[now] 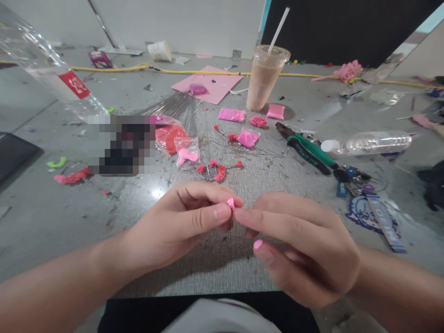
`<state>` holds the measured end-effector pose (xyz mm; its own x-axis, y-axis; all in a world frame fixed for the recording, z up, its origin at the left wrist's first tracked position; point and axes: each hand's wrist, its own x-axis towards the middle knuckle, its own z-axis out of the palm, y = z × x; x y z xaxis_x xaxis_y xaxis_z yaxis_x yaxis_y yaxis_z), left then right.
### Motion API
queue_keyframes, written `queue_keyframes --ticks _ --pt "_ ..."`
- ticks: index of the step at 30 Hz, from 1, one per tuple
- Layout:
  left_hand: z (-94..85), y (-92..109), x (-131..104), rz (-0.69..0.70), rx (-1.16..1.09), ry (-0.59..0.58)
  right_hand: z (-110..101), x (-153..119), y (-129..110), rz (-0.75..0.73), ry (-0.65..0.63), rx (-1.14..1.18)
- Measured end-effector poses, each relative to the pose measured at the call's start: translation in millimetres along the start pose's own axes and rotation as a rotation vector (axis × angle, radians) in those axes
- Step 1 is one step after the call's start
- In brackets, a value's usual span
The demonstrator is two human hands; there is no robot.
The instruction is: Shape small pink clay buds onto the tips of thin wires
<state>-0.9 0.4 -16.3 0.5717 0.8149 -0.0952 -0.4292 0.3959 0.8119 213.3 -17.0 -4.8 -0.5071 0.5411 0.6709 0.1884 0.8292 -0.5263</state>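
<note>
My left hand (180, 219) pinches a small piece of pink modelling clay (231, 203) between thumb and index finger. My right hand (305, 245) is at its right, the fingers stretched out and the thumb apart below them. Its index fingertip meets the clay or the left fingertips; I cannot tell which. A small pink clay bit (258, 244) sits on the right thumb's tip, not gripped. Just beyond both hands lies a bent wire piece with red clay lumps (219, 173). Behind it are a bag with light pink clay (187, 156) and a bright pink clay packet (248, 138).
Green-handled pliers (307, 150), a keyring with charms (374, 215) and a lying clear bottle (378, 143) are on the right. A straw cup (267, 76) stands behind. A large tilted bottle (52, 69) looms left. Thin wires (176, 104) fan out near a pink sheet (218, 83).
</note>
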Motion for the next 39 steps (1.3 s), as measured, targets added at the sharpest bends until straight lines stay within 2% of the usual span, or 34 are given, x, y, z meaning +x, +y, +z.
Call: queue_keyframes --ticks 5,9,15,26,39 --pt "-4.8 -0.7 -0.8 -0.026 -0.027 -0.007 1.0 3.0 2.9 -0.034 0.001 -0.016" --pt "-4.0 0.9 -0.8 -0.049 -0.038 0.038 0.9 3.4 2.1 -0.035 0.007 -0.035" --pt "-4.6 1.8 -0.8 -0.027 -0.07 0.027 0.8 0.0 -0.8 0.011 0.06 -0.056" --pt "-3.1 6.5 1.4 -0.002 0.005 0.04 2.0 1.8 0.6 0.02 0.041 -0.068" --pt "-6.4 7.3 5.8 0.038 -0.053 0.14 6.0 2.0 8.7 -0.003 0.039 -0.323"
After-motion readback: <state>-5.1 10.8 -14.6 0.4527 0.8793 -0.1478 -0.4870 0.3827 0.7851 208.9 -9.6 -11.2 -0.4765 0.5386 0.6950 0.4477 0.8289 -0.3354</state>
